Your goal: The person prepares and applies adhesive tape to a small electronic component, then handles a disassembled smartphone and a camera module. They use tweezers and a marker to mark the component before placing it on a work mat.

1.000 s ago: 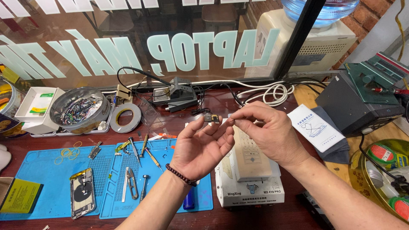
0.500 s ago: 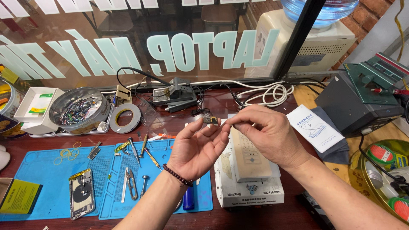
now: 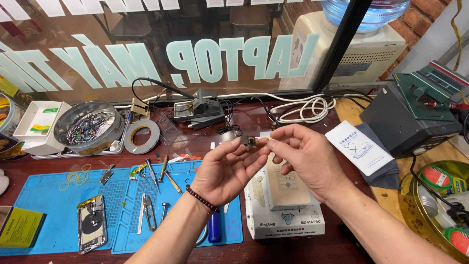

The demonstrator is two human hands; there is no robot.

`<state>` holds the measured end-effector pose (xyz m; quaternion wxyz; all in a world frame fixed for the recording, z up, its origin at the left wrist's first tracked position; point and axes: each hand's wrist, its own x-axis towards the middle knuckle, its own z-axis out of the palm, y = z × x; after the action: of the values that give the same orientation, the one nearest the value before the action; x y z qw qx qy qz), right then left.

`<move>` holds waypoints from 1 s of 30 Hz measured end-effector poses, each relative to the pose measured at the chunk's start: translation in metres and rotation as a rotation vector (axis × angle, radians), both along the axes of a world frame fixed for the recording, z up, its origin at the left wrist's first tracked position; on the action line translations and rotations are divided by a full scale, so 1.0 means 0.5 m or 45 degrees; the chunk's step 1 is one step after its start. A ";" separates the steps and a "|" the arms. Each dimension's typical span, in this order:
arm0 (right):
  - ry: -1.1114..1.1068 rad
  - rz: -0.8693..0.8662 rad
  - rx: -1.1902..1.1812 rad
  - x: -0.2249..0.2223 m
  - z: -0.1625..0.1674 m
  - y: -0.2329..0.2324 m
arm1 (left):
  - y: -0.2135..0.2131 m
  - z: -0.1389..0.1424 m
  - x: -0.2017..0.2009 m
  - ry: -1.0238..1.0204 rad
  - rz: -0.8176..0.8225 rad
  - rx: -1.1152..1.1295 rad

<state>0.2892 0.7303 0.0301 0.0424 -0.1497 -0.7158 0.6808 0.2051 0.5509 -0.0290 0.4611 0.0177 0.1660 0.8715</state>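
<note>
Bare tabletop [image 3: 244, 124] lies ahead of my grip; white heating plate [image 3: 286, 200] below, cables [image 3: 303, 107] and soldering stand [image 3: 200, 107] block beyond.

Small dark component [image 3: 249, 141] — pinched, mid-air

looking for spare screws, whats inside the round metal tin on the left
The round metal tin holds a loose heap of small dark and coloured parts, too small to tell screws from other bits. Its bottom is hidden under the heap.
</note>
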 end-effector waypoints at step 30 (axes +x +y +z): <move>0.130 0.515 0.505 -0.061 0.043 0.031 | 0.009 -0.036 0.015 -0.146 -0.223 0.101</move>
<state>0.2588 0.7458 0.0515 -0.0298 0.0417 -0.8471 0.5289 0.2126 0.5552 -0.0472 0.5433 0.0006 0.1026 0.8333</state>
